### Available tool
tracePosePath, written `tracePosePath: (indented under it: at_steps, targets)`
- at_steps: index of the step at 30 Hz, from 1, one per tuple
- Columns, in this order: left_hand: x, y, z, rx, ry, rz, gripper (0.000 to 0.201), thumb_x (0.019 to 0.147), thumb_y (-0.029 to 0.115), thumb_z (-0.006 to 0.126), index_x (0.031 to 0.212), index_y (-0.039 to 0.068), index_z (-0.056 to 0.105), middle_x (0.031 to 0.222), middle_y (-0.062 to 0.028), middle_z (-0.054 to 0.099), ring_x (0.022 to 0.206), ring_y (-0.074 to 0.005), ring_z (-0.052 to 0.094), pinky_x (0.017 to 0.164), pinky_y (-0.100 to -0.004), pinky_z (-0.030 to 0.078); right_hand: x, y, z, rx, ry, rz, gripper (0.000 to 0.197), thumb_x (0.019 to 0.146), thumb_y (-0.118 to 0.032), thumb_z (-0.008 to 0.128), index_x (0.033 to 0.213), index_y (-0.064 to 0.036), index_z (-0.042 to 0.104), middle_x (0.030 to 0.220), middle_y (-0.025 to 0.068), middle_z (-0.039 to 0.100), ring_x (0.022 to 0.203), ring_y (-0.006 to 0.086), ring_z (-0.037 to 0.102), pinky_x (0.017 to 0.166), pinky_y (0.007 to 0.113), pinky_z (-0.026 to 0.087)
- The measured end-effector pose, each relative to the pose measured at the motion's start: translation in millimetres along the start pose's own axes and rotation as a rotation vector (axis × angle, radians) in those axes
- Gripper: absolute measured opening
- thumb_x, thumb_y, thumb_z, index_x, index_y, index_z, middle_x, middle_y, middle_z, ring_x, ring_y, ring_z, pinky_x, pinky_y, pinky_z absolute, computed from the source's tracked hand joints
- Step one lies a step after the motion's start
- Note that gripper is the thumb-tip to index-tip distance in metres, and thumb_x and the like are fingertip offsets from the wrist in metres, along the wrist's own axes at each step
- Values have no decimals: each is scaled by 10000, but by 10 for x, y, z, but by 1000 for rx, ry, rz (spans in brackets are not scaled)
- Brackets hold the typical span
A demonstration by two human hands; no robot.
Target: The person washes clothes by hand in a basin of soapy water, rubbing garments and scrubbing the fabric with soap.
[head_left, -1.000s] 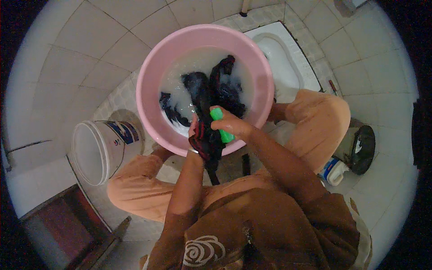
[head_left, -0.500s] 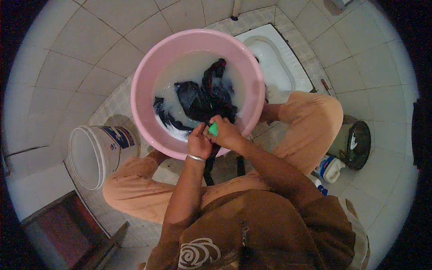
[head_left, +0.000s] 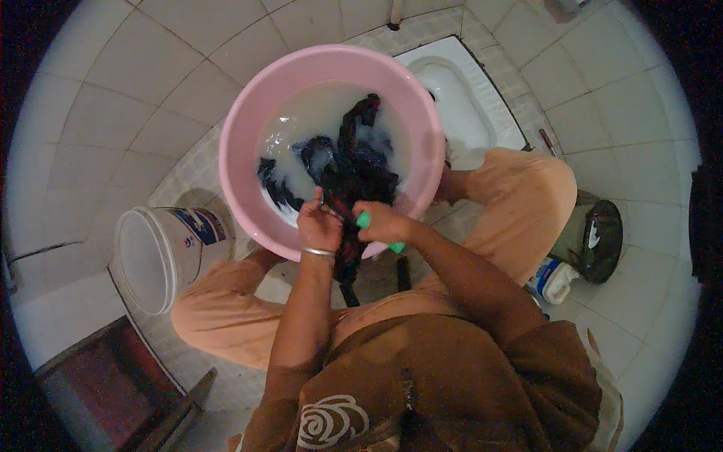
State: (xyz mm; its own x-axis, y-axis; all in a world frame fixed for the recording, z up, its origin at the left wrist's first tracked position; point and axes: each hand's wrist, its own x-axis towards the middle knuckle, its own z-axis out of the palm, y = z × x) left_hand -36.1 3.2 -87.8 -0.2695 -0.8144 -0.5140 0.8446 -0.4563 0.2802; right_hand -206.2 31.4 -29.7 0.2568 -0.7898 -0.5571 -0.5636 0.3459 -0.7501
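A large pink tub holds cloudy water and dark wet clothes. At its near rim, my left hand, with a metal bangle at the wrist, grips a bunched part of the dark cloth. One end of this cloth drapes over the rim towards me. Just right of it, my right hand is closed round a green object. Green shows at two sides of that hand, but the object's full shape is hidden by my fingers.
A white bucket lies tipped on the left. Behind the tub on the right is a white squat toilet pan. Beyond my right knee are a dark round container and a white-and-blue bottle. Tiled walls stand close around.
My hands have moved apart, the left slightly left and up, the right slightly right. More dark cloth now shows between them and over the near rim. More of the green object is visible.
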Motion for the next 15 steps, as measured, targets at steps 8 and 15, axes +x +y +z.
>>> tracePosePath:
  at_steps: [8,15]
  targets:
    - [-406,-104,294,207,-133,25,531,813,351,374,1224,16,398,1211,-152,458,1087,-269,456,945,-390,345,-178,-948,426,-387,383,-617,366,650,-235,653,926,-44,506,901,168,503,820,318,529,698,431,447]
    - [-520,-208,771,-130,-141,-240,767,801,652,294,1277,53,350,1261,-135,419,1138,-291,416,980,-407,298,461,-441,-154,-349,558,-43,357,732,-323,583,913,-23,519,942,169,505,857,350,522,730,446,457]
